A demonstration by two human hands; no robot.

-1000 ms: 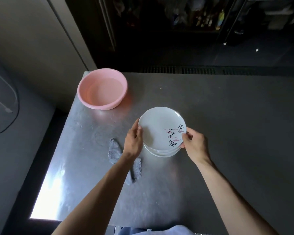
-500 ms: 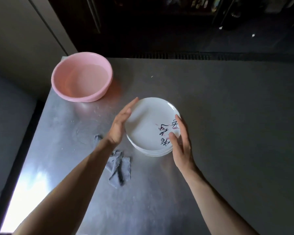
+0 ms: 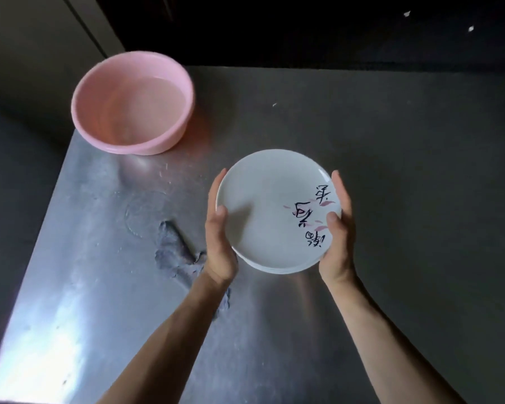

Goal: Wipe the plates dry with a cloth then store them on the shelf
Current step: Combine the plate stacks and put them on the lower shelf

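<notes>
We note a stack of white plates (image 3: 268, 199) held between two bare hands near the middle of a metal table (image 3: 94, 316). The uppermost one faces up, with dark brush script and pink strokes on its right half. Several rims show at the near edge of the stack.

Left hand (image 3: 219, 246): palm against the left rim, fingers (image 3: 215, 191) kept together and laid straight along the outer edge, tips reaching toward the far-left side. The thumb (image 3: 220, 212) lies over the rim onto the top face.

Right hand (image 3: 337, 243): the mirror of it. The fingers (image 3: 341, 191) are together and run up the right edge, and the thumb (image 3: 332, 219) rests over the rim beside the script.

So the stack sits clamped between the two palms, thumbs above and fingers alongside. We cannot tell how far the fingers pass beneath, nor whether the stack is touching the table or raised off it.

A crumpled grey cloth (image 3: 172, 252) lies on the table just left of the left wrist, partly under the forearm, and neither hand touches it.

A pink basin (image 3: 169, 135) stands at the far-left corner, well apart from the plates, with a waterline showing inside. Glare marks the table's near-left part.
</notes>
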